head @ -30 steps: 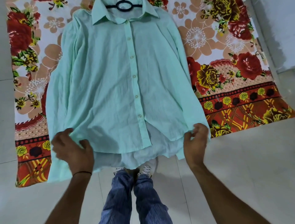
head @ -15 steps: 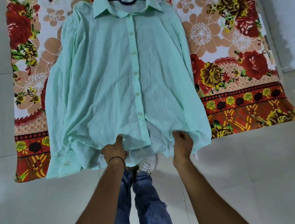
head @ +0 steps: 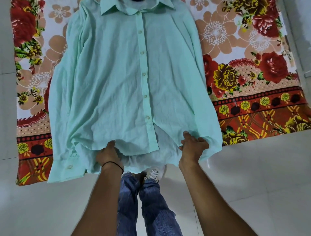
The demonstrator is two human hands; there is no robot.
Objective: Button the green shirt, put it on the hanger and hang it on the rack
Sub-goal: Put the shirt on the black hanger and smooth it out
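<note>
"What's just changed there?"

"Both hands have come inward along the hem. A second ago they were out at the two bottom corners of the green shirt [head: 117, 75]. Now the left grip [head: 109, 154] pinches the front hem just left of the button strip, thumb on top. The right grip [head: 193, 149] is curled round the hem just right of it."

"So what does that mean for the job?"

"I'd say the buttoning is finished and this is smoothing and squaring up. The lifting and the rack are still to come, I reckon."

"Where's the shirt lying?"

"Flat, front up, on the flowered sheet [head: 252, 50] spread over the tiled floor [head: 252, 168]. The collar [head: 109, 8] is at the sheet's far edge, and the hem spills past the near edge, over the person's shoes [head: 154, 173]."

"And how does it look?"

"Thin, pale mint and finely creased. The buttons [head: 145, 96] run closed down the middle, and below the last one the fronts part. The left sleeve lies along the body, its cuff [head: 67, 166] near the sheet's near left corner. A dark sliver shows in the neck opening, which I take for the hanger [head: 137, 0]."
</note>
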